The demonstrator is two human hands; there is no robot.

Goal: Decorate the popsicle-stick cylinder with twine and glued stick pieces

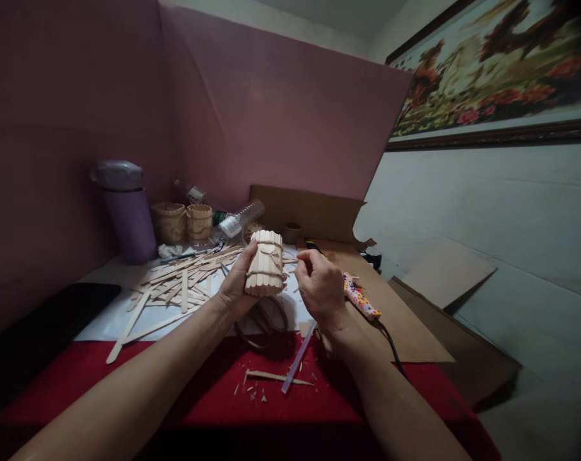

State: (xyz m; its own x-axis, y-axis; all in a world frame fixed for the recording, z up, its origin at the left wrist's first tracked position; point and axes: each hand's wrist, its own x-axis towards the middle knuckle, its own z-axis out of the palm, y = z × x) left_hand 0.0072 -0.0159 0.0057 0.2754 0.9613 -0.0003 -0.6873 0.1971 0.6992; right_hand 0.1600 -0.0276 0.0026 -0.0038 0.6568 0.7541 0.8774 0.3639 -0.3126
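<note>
My left hand is wrapped round a small craft-stick cup and holds it tilted above the table. Two bands of twine circle the cup, and a small bow-like piece sits between them. To the right, my right hand is closed in a pinch, apart from the cup; whatever its fingers may hold is too small to make out. Under the cup lies a pair of scissors, partly hidden by my left hand. A glue gun with a flowered pattern rests on cardboard beside my right hand.
Loose craft sticks are heaped at left on white paper. A glue stick and a split stick lie on the red cloth. Behind stand two finished cups, a plastic bottle and a purple container.
</note>
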